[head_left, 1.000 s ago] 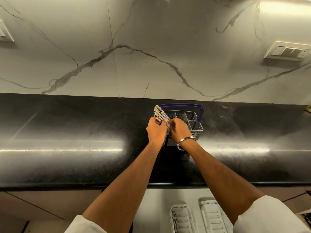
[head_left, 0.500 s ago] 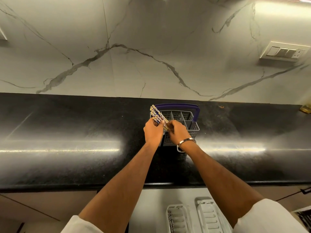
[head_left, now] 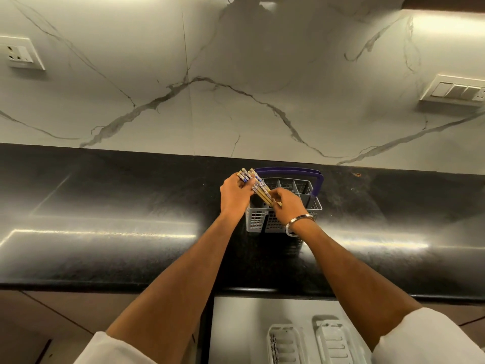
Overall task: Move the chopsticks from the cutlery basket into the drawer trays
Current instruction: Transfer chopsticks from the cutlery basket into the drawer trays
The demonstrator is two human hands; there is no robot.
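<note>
Against the view half a second ago: chopstick bundle (head_left: 256, 186) raised slightly further, more bare wooden shaft now visible between the two hands; patterned blue-and-white ends fanned a little wider past the left knuckles. Cutlery basket (head_left: 284, 203) unmoved on the black countertop (head_left: 105, 206). Both hands in much the same places over the basket's left end.

Bundle tilted, patterned ends up and to the left, plain wooden ends down and to the right, over the basket's front-left compartment. Whether the lower tips remain inside that compartment: cannot tell, hidden behind the right hand.

Left hand (head_left: 235, 195): fingers curled round the upper part of the bundle, just below the patterned ends; firm grip. Right hand (head_left: 286, 206): fingers and thumb pinched on the lower shafts, metal bangle (head_left: 299, 224) at the wrist. Hands close together, joined only by the bundle, not touching each other.

Basket grey, with purple handle (head_left: 288, 171) upright across its back; remaining compartments visible, contents not discernible. Open drawer (head_left: 236, 327) below the counter edge, two white trays inside: left tray (head_left: 284, 344) with a dark patterned item along its left side, right tray (head_left: 336, 340) beside it.
</note>
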